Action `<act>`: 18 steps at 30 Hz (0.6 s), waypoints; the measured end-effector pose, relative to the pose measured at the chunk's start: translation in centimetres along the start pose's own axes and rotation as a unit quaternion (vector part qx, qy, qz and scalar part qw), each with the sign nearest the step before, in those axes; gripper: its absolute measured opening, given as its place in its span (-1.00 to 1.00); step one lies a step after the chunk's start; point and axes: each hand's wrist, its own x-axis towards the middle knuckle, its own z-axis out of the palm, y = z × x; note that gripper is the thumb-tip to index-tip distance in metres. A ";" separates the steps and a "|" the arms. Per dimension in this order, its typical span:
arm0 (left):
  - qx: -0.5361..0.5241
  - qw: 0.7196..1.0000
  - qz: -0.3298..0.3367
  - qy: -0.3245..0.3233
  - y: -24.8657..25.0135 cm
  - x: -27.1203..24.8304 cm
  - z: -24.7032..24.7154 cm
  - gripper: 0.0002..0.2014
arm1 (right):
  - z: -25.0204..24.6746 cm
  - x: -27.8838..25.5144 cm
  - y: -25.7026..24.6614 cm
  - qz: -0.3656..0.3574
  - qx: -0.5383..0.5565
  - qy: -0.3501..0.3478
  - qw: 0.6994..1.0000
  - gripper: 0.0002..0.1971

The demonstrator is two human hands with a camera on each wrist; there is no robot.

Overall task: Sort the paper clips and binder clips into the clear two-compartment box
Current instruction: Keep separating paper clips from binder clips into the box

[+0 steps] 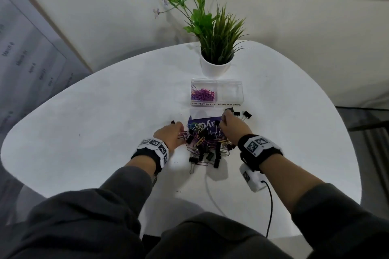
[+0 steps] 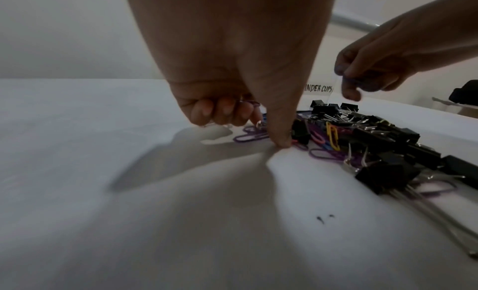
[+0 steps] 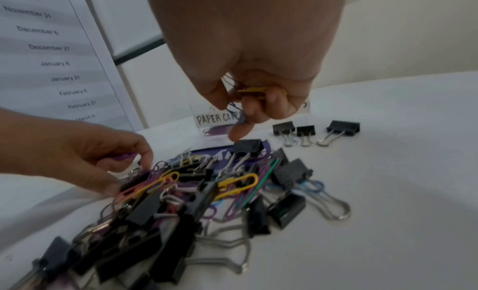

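Observation:
A mixed pile of coloured paper clips and black binder clips lies on the white table, partly on a purple card. The clear box stands behind it, with purple paper clips in its left compartment and nothing visible in the right one. My left hand is at the pile's left edge, its curled fingers holding a purple paper clip while the thumb presses the table. My right hand hovers over the pile's far side, gripping yellow and bluish paper clips.
Three black binder clips sit apart to the right of the pile, in front of the box. A potted plant stands behind the box. A white cable runs toward the table's near edge.

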 end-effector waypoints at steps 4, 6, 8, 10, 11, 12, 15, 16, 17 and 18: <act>0.013 1.000 -0.015 0.009 -0.1 -0.3 0.4 -0.69 | -0.8 -1.2 1.1 0.012 -0.002 -0.004 1.000 -0.80; 0.021 0.999 -0.026 0.012 0.0 -0.7 0.7 -0.70 | -0.5 -2.1 1.4 0.018 0.011 -0.032 0.999 -0.74; 0.032 0.999 -0.040 0.007 0.0 -1.1 1.0 -0.68 | 0.2 -2.8 1.7 0.017 0.025 -0.054 0.998 -0.77; 0.036 0.998 -0.051 0.005 0.0 -1.3 1.0 -0.66 | 0.9 -3.2 1.7 0.009 0.016 -0.060 0.998 -0.84; 0.037 0.998 -0.053 0.006 0.0 -1.5 1.0 -0.65 | 1.2 -3.3 1.6 0.001 0.003 -0.058 0.998 -0.87; 0.038 0.998 -0.053 0.006 -0.2 -1.5 1.0 -0.66 | 1.5 -3.3 1.4 -0.010 -0.016 -0.055 0.998 -0.88; 0.030 0.998 -0.053 0.005 -0.6 -1.6 0.7 -0.70 | 1.9 -3.2 1.0 -0.039 -0.106 -0.071 0.991 -0.78; 0.023 0.998 -0.054 0.005 -0.7 -1.7 0.6 -0.71 | 2.0 -3.1 1.0 -0.044 -0.130 -0.077 0.988 -0.75; 0.011 0.998 -0.056 0.007 -0.7 -1.7 0.4 -0.72 | 2.1 -3.0 0.9 -0.046 -0.146 -0.079 0.985 -0.73; -0.002 0.998 -0.057 0.009 -0.8 -1.8 0.3 -0.72 | 2.2 -2.9 0.9 -0.048 -0.158 -0.079 0.983 -0.72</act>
